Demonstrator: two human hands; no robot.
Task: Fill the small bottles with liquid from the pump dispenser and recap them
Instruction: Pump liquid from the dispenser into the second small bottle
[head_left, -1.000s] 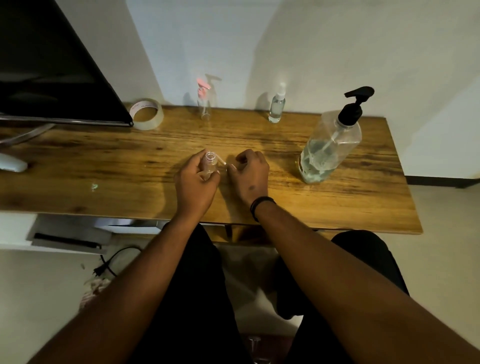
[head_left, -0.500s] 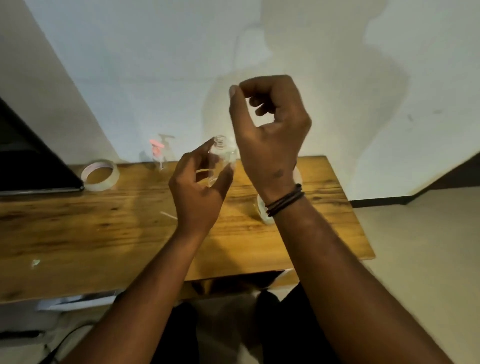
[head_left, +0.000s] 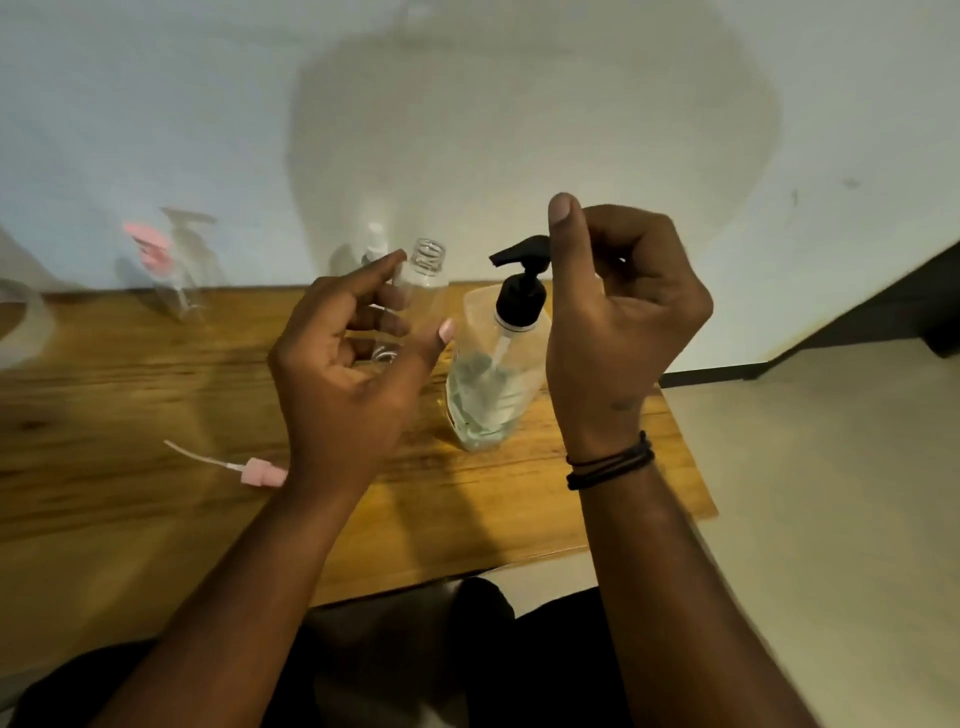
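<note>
My left hand holds a small clear bottle upright and uncapped, pinched between thumb and fingers above the table. Its mouth is just left of the black pump head of the large clear pump dispenser, which stands partly filled on the wooden table. My right hand is raised right beside the pump head, fingers curled in and thumb up, with nothing visible in it. A pink spray cap with its tube lies on the table by my left wrist.
A blurred pink-capped spray bottle stands at the back left by the wall. A small white-capped bottle shows behind my left fingers. A tape roll is at the far left. The table's right edge is close to the dispenser.
The view has swung right and down. My left hand has brought the open bottle next to the pump nozzle, and my right hand has come down beside the pump head.
</note>
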